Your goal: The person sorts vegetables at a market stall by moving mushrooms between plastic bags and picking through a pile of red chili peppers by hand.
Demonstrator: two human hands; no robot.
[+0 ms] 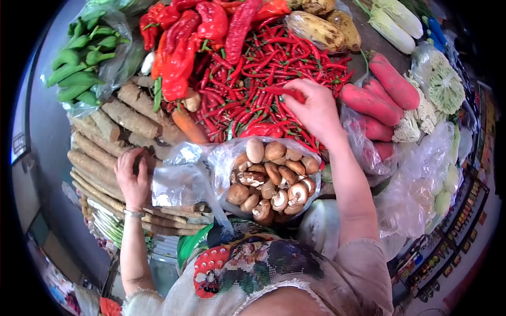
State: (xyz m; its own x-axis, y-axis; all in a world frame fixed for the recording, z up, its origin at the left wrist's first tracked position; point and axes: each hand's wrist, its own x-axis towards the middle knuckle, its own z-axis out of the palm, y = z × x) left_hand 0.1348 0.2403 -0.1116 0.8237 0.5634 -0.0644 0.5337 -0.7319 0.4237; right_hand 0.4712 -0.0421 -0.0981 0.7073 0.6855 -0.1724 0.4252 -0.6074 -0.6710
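My right hand (314,111) is over the pile of small red chili peppers (258,79), its thumb and fingers pinched on a red chili pepper (286,94). My left hand (133,176) rests at the long brown yams (95,152), fingers bent and thumb apart, with nothing visible in it. Between my arms, near my body, stands an open clear plastic bag of brown mushrooms (269,181). Its loose plastic flap (182,184) spreads toward my left hand. A carrot (188,125) lies between the yams and the chilies.
Large red peppers (179,58) lie behind the chilies. Green pods (76,73) in plastic sit far left. Pink-red radishes (377,102), cauliflower (424,116) and crumpled plastic bags (411,184) crowd the right. Brownish-yellow lotus roots (316,29) and pale cabbages (392,23) are at the back.
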